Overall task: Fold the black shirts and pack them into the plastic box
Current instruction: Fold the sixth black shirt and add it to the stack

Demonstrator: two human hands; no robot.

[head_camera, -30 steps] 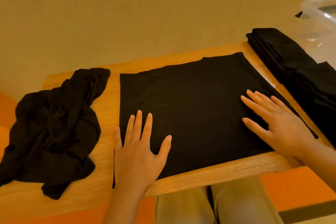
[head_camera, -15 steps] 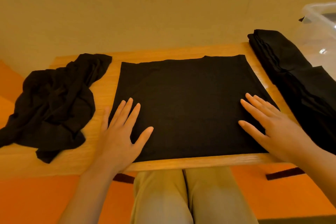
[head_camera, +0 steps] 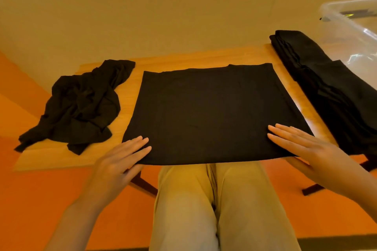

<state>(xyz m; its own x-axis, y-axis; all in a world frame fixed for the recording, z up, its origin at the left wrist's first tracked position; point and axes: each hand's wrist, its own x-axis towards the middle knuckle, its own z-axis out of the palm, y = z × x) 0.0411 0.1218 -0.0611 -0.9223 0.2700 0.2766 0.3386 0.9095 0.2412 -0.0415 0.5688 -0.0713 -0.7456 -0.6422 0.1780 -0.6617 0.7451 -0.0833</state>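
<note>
A black shirt [head_camera: 212, 112], folded into a flat rectangle, lies in the middle of the small wooden table [head_camera: 206, 58]. My left hand [head_camera: 120, 161] rests at its near left corner, fingers flat and together, fingertips on the cloth. My right hand [head_camera: 302, 149] lies flat on its near right corner. Neither hand holds anything. A crumpled black shirt [head_camera: 81, 104] sits at the table's left end. A stack of folded black shirts [head_camera: 334, 87] lies along the right edge. The clear plastic box [head_camera: 355, 26] stands beyond it at the far right.
My legs in beige trousers [head_camera: 216, 206] sit under the table's near edge. The floor [head_camera: 30, 199] around is orange. A plain tan wall [head_camera: 163, 6] rises behind the table. Dark table legs [head_camera: 144, 184] show below the near edge.
Both hands have slid back along the shirt toward its near corners and the table's near edge. The view has tilted down, showing more of my legs and the floor.
</note>
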